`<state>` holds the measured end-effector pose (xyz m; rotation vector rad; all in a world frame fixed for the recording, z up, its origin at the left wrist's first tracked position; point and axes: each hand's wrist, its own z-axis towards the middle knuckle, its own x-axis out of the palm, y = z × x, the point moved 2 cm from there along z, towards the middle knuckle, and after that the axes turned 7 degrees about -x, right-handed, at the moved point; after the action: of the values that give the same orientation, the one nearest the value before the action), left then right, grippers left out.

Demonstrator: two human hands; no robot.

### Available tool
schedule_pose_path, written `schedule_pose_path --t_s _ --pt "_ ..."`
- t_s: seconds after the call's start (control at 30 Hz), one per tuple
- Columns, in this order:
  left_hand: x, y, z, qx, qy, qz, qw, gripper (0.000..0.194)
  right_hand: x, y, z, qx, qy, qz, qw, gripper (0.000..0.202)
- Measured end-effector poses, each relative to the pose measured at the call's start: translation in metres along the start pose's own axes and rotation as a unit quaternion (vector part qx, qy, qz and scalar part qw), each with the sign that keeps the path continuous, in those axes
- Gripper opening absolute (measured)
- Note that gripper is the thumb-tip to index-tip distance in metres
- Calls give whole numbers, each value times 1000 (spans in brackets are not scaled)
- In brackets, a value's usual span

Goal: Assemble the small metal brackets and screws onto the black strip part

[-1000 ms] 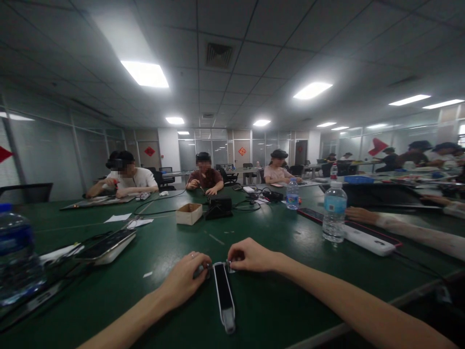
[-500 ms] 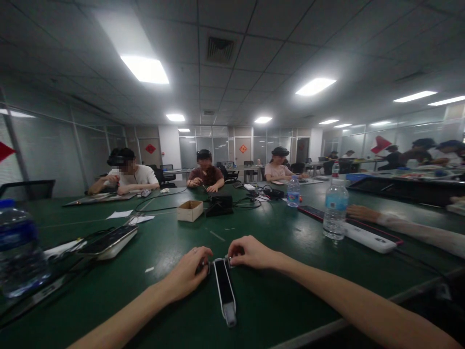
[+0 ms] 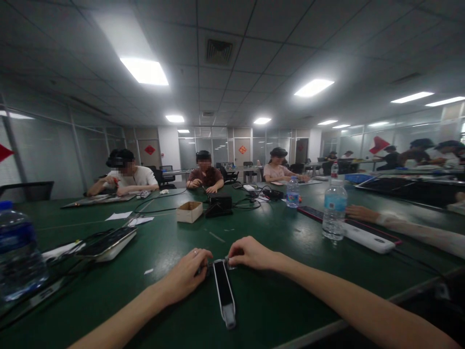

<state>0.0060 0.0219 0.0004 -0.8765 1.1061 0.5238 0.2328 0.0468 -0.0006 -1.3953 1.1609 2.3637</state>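
A long, narrow object (image 3: 224, 288) with a black top, white edges and a pale grey near end lies on the green table in front of me; I cannot tell its kind. At the left of its far end, my left hand (image 3: 189, 271) has its fingers curled together, a ring on one of them. My right hand (image 3: 250, 253) pinches at the right of that same end. Small shiny bits show at the fingertips of both hands, too small and covered to name. Whether they join the object I cannot tell.
A cardboard box (image 3: 189, 212) and a black stand (image 3: 218, 205) are farther back. At left are a water bottle (image 3: 18, 249) and a device with cables (image 3: 109, 242). Right stand a bottle (image 3: 334, 208), a white power strip (image 3: 368, 236) and another person's hand (image 3: 359, 213). Several people sit around.
Both hands stay at the far end of the narrow object, with only a very slight shift of the fingers. The object lies nearly as before.
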Motion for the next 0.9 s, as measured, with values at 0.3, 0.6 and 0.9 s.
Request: schedule_pose_path --t_s 0.3,0.6,0.9 --pt "1 1 0 -1 -8 -3 1000 28 -6 12 0 -18 6 -73 997 17" --pt "2 -1 1 0 -16 -12 1000 27 -6 10 0 -59 9 -96 994 19" --pt "0 0 -1 -3 -6 -11 1000 28 -5 8 0 -37 19 -79 996 17"
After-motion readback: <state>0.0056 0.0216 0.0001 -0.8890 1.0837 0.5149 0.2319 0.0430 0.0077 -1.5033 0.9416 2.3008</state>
